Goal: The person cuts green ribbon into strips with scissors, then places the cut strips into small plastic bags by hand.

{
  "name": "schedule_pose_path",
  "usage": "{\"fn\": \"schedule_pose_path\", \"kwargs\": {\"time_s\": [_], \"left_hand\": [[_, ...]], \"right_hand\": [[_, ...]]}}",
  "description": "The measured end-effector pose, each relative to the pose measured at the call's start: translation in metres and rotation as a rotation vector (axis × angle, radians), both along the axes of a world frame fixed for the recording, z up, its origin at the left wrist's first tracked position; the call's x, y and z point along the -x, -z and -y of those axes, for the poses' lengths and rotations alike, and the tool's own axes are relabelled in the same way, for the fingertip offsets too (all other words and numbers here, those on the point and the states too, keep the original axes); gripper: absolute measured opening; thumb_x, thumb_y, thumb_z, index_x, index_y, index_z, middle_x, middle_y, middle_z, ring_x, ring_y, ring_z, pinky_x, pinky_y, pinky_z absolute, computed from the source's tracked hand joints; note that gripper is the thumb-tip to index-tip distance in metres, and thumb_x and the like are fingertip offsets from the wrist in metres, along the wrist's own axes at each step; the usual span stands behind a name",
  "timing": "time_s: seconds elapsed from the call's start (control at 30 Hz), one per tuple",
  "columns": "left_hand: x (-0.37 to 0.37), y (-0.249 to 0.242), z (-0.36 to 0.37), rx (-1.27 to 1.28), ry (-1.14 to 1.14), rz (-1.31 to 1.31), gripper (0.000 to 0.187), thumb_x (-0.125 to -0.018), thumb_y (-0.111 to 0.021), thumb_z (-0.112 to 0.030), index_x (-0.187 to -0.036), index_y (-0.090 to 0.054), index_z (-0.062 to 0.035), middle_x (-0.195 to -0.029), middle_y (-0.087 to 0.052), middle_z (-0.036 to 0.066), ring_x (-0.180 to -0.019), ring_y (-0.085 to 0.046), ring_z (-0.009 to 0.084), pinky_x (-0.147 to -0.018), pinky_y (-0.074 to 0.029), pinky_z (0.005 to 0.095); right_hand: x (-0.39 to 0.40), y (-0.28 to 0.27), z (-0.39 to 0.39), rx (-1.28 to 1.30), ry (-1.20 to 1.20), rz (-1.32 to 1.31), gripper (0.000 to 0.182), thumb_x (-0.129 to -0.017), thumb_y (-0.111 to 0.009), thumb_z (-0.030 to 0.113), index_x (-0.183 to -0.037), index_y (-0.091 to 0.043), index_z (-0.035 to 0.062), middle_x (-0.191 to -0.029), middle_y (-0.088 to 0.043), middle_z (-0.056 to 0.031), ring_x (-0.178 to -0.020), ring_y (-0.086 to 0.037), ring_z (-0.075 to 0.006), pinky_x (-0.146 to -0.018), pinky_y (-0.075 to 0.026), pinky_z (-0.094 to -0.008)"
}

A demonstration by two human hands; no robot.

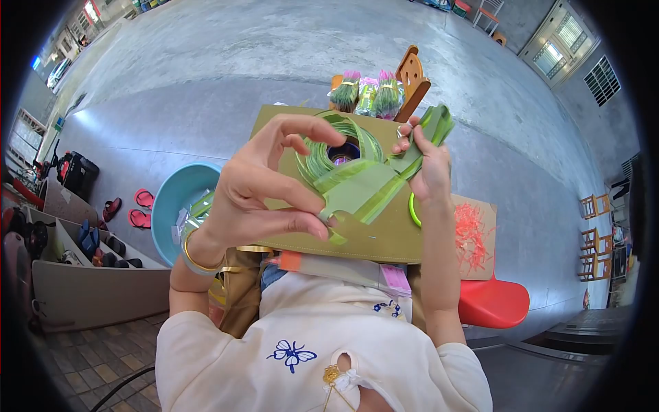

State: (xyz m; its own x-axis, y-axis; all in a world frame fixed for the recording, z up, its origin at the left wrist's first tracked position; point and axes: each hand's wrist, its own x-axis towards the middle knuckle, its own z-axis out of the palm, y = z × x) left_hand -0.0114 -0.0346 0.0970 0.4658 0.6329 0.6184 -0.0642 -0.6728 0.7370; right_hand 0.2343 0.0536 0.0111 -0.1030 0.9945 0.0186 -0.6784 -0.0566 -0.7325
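A wide green ribbon (357, 187) stretches between my hands above the olive-green table (391, 237). My left hand (271, 175) pinches its lower end between thumb and index finger, the other fingers curled and raised. My right hand (429, 161) grips a folded bundle of the ribbon (436, 127) at the upper right, its fingers wrapped round it. Behind the stretched part, a coil of green ribbon (316, 161) lies on the table around a dark round core. A bright green ring (414, 209) shows beside my right wrist, partly hidden.
Wrapped green bundles with pink tips (388, 95) stand by a wooden chair (413, 75) beyond the table. A blue basin (168, 206) is at the left. Red shreds (470, 237) lie on a board above a red stool (498, 302) at the right.
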Motion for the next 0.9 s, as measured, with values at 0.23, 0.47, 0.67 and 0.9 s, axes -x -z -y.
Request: {"fn": "schedule_pose_path", "kwargs": {"time_s": [0.23, 0.47, 0.67, 0.9], "left_hand": [[-0.035, 0.003, -0.018, 0.178, -0.099, 0.007, 0.005, -0.076, -0.071, -0.014, -0.075, -0.073, -0.0101, -0.083, -0.07, 0.008, -0.112, -0.053, 0.0317, -0.104, -0.019, 0.0516], [-0.043, 0.037, -0.052, 0.067, -0.453, -0.04, 0.01, -0.075, -0.07, -0.018, -0.081, -0.073, -0.0103, -0.083, -0.07, 0.002, -0.11, -0.054, 0.0252, -0.103, -0.022, 0.0467], [-0.034, 0.04, -0.05, 0.331, -0.246, 0.143, 0.01, -0.076, -0.07, -0.01, -0.085, -0.07, -0.005, -0.092, -0.068, 0.009, -0.106, -0.056, 0.0213, -0.091, -0.042, 0.0357], [-0.026, 0.027, -0.04, 0.558, -0.087, 0.101, 0.021, -0.078, -0.068, -0.005, -0.098, -0.065, 0.0026, -0.092, -0.066, 0.009, -0.088, -0.062, 0.0127, -0.077, -0.05, 0.0237]], "right_hand": [[0.05, -0.015, 0.042, 0.18, -0.267, 0.219, 0.026, -0.093, -0.046, 0.02, -0.112, -0.047, 0.0022, -0.088, -0.059, -0.0122, -0.073, -0.06, -0.0166, -0.063, -0.053, -0.0298], [0.048, -0.024, 0.055, -0.064, -0.745, -0.182, 0.051, -0.093, -0.034, 0.047, -0.121, -0.044, 0.0064, -0.091, -0.061, -0.0133, -0.086, -0.062, -0.017, -0.069, -0.055, -0.0302], [0.046, -0.027, 0.059, -0.125, -0.678, 0.351, 0.029, -0.086, -0.055, 0.019, -0.108, -0.052, -0.0004, -0.087, -0.062, -0.0125, -0.078, -0.062, -0.0182, -0.071, -0.052, -0.0307], [0.036, -0.03, 0.059, 0.002, -0.852, 0.323, 0.026, -0.083, -0.056, 0.009, -0.105, -0.053, -0.0037, -0.086, -0.062, -0.0125, -0.067, -0.06, -0.0164, -0.063, -0.049, -0.0265]]}}
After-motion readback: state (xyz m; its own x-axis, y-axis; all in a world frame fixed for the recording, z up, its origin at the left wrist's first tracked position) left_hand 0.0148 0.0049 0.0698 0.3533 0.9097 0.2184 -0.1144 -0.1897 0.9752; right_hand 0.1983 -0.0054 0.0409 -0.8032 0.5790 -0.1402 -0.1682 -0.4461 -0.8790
